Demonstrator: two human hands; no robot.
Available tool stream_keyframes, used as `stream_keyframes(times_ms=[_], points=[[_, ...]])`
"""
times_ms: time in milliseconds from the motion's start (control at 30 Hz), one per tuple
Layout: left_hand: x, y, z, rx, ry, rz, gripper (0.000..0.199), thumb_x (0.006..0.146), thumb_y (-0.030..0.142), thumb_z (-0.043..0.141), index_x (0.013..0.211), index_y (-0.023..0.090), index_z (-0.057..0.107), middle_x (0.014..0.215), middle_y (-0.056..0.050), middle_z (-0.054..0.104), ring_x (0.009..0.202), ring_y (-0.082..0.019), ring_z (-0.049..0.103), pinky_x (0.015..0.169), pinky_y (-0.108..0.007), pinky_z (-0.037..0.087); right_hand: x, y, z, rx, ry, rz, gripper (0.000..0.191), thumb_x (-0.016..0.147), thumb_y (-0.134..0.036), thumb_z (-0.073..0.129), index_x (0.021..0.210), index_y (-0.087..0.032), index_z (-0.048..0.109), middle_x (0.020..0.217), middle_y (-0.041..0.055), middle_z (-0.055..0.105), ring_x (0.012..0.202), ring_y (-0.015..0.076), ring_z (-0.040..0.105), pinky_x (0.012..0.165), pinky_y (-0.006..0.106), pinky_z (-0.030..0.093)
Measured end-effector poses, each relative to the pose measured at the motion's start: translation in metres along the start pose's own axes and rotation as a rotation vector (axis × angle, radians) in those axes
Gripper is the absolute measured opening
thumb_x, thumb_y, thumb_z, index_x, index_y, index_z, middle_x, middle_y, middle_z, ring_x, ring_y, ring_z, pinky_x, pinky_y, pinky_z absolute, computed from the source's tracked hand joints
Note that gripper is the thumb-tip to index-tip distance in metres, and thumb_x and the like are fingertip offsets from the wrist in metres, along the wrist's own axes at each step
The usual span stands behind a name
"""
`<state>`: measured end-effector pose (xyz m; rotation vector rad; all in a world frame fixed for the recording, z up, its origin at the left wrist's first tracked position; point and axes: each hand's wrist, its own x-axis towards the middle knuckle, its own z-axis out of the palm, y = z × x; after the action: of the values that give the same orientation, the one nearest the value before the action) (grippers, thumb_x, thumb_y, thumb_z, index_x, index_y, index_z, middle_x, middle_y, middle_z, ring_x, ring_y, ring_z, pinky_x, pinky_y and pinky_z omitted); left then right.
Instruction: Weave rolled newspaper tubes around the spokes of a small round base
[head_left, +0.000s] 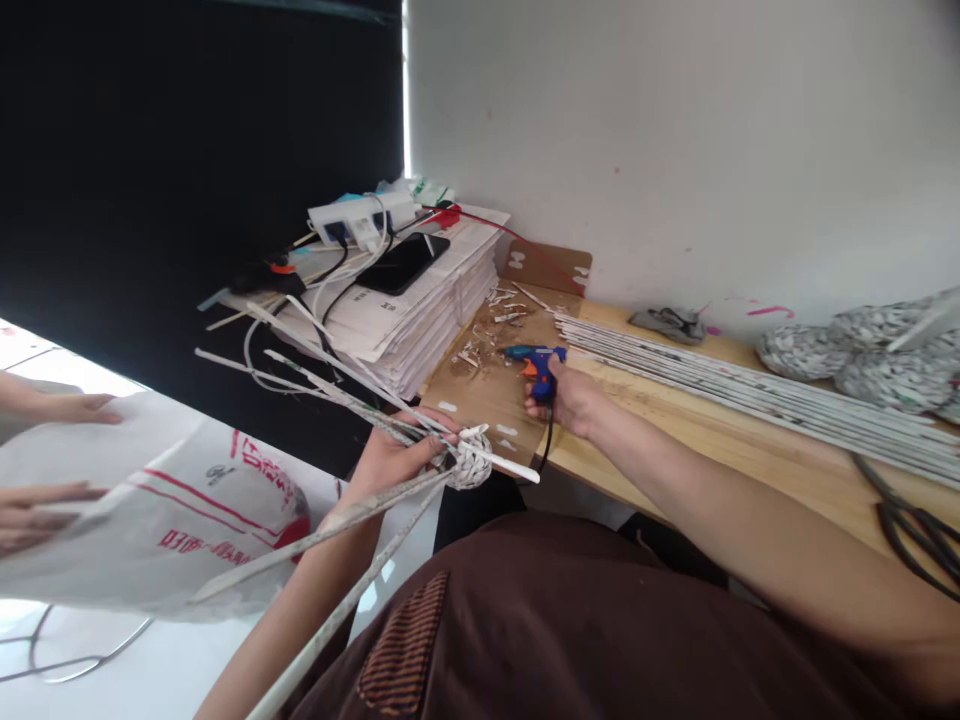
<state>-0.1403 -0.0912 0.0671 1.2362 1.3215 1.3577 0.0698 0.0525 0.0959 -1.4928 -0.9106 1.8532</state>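
My left hand (401,455) is closed around a small woven ball of rolled-paper strips (474,462), just off the table's front edge. Several long paper strips (330,515) stick out of it to the left, upward and down past my forearm. My right hand (566,395) grips a blue hot glue gun (545,370) with an orange trigger. Its nozzle points left, over paper scraps (476,345) on a sheet of brown cardboard (487,385). The glue gun and the woven ball are apart.
Rolled paper sticks (720,385) lie along the wooden table (637,440), with woven balls (892,360) and black scissors (919,525) at right. A paper stack (405,340) carries a phone (405,262) and power strip (360,220). At left, another person's hands (45,510) touch a white bag (187,510).
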Motion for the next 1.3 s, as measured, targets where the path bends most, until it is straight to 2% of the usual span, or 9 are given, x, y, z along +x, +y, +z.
stream_keyframes(times_ms=[67,167,267,333,500,633,733,933,1300], points=[[0.001,0.000,0.003,-0.022,0.006,-0.007,0.021,0.073,0.036,0.083,0.083,0.018,0.078,0.076,-0.005,0.074,0.058,-0.015,0.063,0.051,-0.025,0.049,-0.008,0.000,-0.007,-0.071,-0.034,-0.022,0.036,0.105,-0.044,0.039,0.089,-0.017,0.057,0.063,0.0022,0.065,0.049,0.0141,0.061,0.050,0.027,0.055],[0.003,0.004,0.010,-0.048,0.025,0.014,0.020,0.072,0.036,0.084,0.082,0.020,0.077,0.075,-0.005,0.074,0.061,-0.016,0.064,0.054,-0.026,0.051,-0.020,0.000,-0.027,-0.381,-0.076,-0.151,0.031,0.099,-0.044,0.054,0.087,-0.017,0.064,0.072,0.0056,0.071,0.058,0.0155,0.065,0.056,0.027,0.054],[0.005,0.010,0.018,-0.066,0.030,0.040,0.020,0.070,0.035,0.085,0.080,0.019,0.076,0.075,-0.005,0.074,0.064,-0.017,0.065,0.057,-0.027,0.053,-0.034,0.005,-0.052,-0.792,-0.063,-0.462,0.021,0.091,-0.038,0.066,0.089,-0.019,0.075,0.081,0.0053,0.075,0.069,0.0170,0.067,0.065,0.028,0.052],[0.006,0.014,0.025,-0.085,0.014,0.049,0.022,0.070,0.035,0.085,0.078,0.018,0.075,0.075,-0.005,0.074,0.063,-0.016,0.065,0.057,-0.027,0.052,-0.046,0.012,-0.065,-0.906,-0.092,-0.641,0.022,0.090,-0.038,0.064,0.093,-0.020,0.078,0.089,0.0048,0.078,0.076,0.0182,0.068,0.070,0.029,0.052],[0.010,0.019,0.043,-0.149,-0.068,0.141,0.018,0.074,0.032,0.083,0.076,0.017,0.073,0.077,-0.004,0.073,0.064,-0.014,0.064,0.059,-0.025,0.052,-0.086,0.026,-0.068,-0.835,-0.125,-0.858,0.021,0.092,-0.035,0.063,0.094,-0.020,0.078,0.089,0.0038,0.078,0.066,0.0135,0.065,0.063,0.026,0.048],[0.015,0.024,0.062,-0.174,-0.126,0.205,0.018,0.074,0.032,0.084,0.074,0.018,0.073,0.076,-0.004,0.072,0.072,-0.016,0.067,0.069,-0.027,0.055,-0.105,0.027,-0.055,-0.746,-0.134,-1.130,0.015,0.088,-0.030,0.074,0.098,-0.021,0.077,0.088,0.0043,0.076,0.078,0.0151,0.066,0.074,0.027,0.051],[0.015,0.028,0.076,-0.174,-0.148,0.178,0.024,0.072,0.038,0.085,0.071,0.018,0.071,0.073,-0.004,0.070,0.070,-0.016,0.066,0.067,-0.027,0.054,-0.107,0.028,-0.050,-0.692,-0.161,-1.243,0.017,0.088,-0.031,0.075,0.101,-0.021,0.076,0.088,0.0042,0.076,0.081,0.0153,0.067,0.078,0.029,0.052],[0.014,0.034,0.088,-0.173,-0.151,0.134,0.031,0.069,0.044,0.087,0.069,0.018,0.070,0.071,-0.003,0.068,0.070,-0.016,0.064,0.067,-0.027,0.054,-0.101,0.034,-0.052,-0.647,-0.124,-1.319,0.009,0.091,-0.027,0.071,0.096,-0.021,0.075,0.087,0.0046,0.076,0.079,0.0161,0.066,0.075,0.031,0.052],[0.017,0.024,0.084,-0.128,-0.195,0.172,0.023,0.076,0.037,0.083,0.073,0.018,0.071,0.074,-0.004,0.071,0.072,-0.016,0.066,0.067,-0.026,0.054,-0.098,0.035,-0.052,-0.651,-0.104,-1.387,0.007,0.091,-0.021,0.065,0.091,-0.021,0.072,0.076,0.0029,0.072,0.071,0.0163,0.062,0.073,0.032,0.050]])
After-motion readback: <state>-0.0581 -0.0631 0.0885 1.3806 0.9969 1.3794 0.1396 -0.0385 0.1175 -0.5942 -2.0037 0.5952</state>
